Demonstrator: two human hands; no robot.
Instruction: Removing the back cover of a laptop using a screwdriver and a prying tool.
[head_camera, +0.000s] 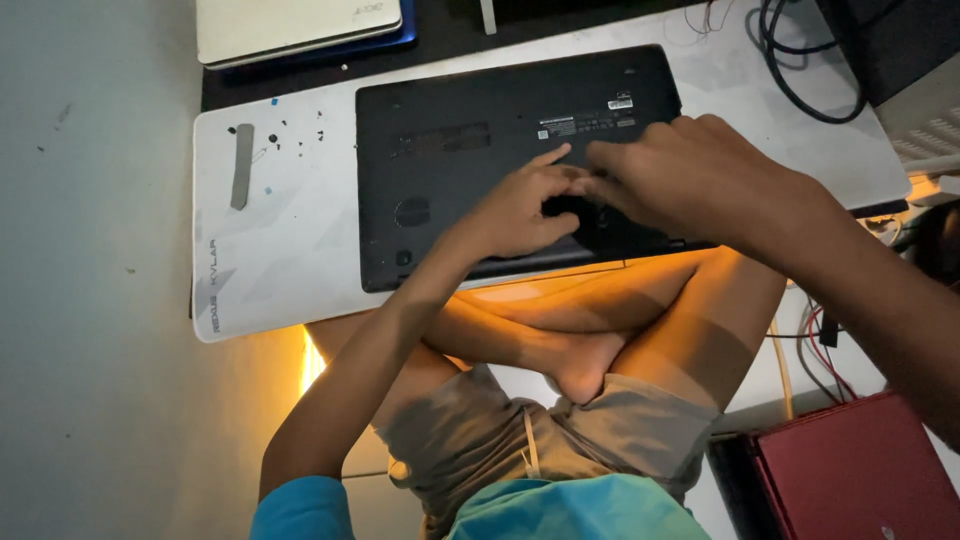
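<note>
Black laptop (470, 150) lying upside down, matte underside up, vent slots and a round foot showing, small pale labels near the far edge. Sitting on a white mat (270, 260), close to crossed legs on the floor. Left hand (520, 210) pressing on the base near the front edge, index finger stretched out, other fingers curled, gripping nothing visible. Right hand (690, 175) arched over the same spot, fingertips down on the shell; anything pinched underneath, impossible to tell. Tiny screws (290, 135) and a grey strip (241, 165) scattered at the mat's far left corner. Red case (860, 480) off to the right, cables (800, 70) beyond.
</note>
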